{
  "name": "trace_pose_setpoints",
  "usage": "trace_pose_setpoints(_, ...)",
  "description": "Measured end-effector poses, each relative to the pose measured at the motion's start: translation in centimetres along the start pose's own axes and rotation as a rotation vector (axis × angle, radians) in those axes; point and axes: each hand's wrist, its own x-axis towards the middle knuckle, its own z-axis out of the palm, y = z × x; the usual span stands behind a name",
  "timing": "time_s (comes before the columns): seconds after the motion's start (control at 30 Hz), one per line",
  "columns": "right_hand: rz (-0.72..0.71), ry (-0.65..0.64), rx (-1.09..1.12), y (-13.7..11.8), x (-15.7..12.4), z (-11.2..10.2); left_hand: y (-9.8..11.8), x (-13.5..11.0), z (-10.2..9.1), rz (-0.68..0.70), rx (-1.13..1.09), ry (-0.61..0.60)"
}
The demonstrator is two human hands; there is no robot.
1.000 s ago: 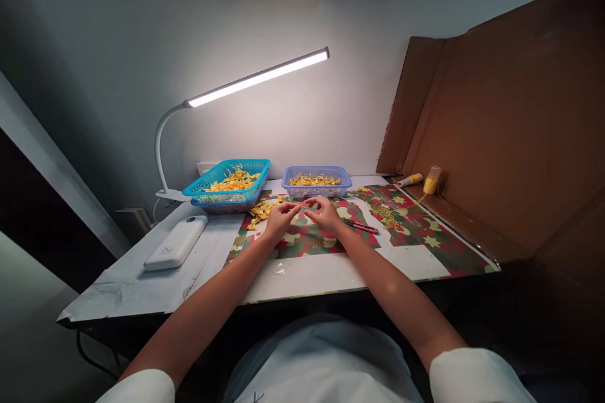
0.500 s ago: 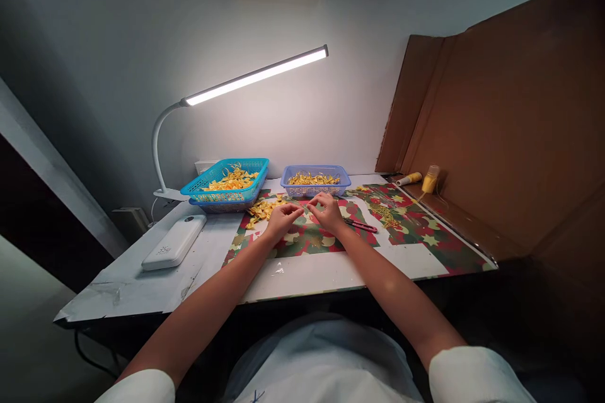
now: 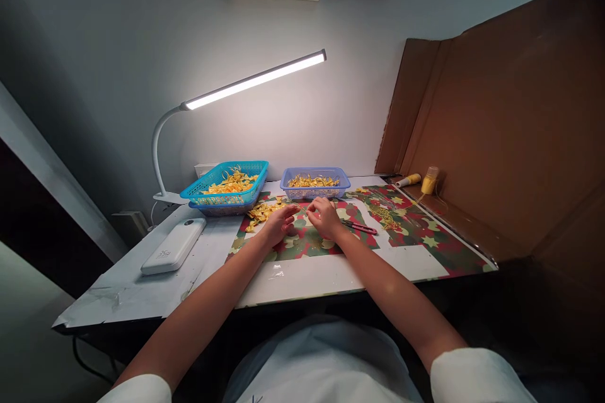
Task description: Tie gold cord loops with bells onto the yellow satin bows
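Both forearms reach forward over the counter (image 3: 302, 280), wrists low and hands nearly meeting. The right hand (image 3: 325, 218) is bent inward, thumb and forefinger pinched on a thin string (image 3: 301, 206) that spans the gap to the left hand. The left hand (image 3: 280, 225) is loosely curled, palm inward; whether its fingertips grip the string, I cannot tell.

There are three baskets. Beyond the left hand and further left, a teal basket (image 3: 263, 180) full of yellow pieces sits on a blue basket (image 3: 222, 208), whose contents are hidden. Straight beyond the right hand, a purple basket (image 3: 293, 191) holds gold pieces. One loose pile of yellow pieces (image 3: 259, 213) lies just beside the left hand; right of the right hand are one cutter (image 3: 363, 227) and, further along, one tangle of gold cord (image 3: 386, 216).
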Motion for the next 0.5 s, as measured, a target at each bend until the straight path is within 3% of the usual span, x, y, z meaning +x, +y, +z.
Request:
trace_pose_setpoints(0.1,-0.039,-0.023,-0.015,-0.4,-0.2,0.1,0.2,-0.1,-0.1,-0.094,-0.112,0.004)
trace_pose_setpoints(0.27,0.024,0.080,0.070,0.0,0.1,-0.2,0.3,-0.2,0.1,-0.149,-0.133,-0.056)
trace_pose_setpoints(0.5,0.050,0.122,0.096,0.7,0.3,-0.2,0.2,0.1,-1.4,-0.319,-0.132,-0.348)
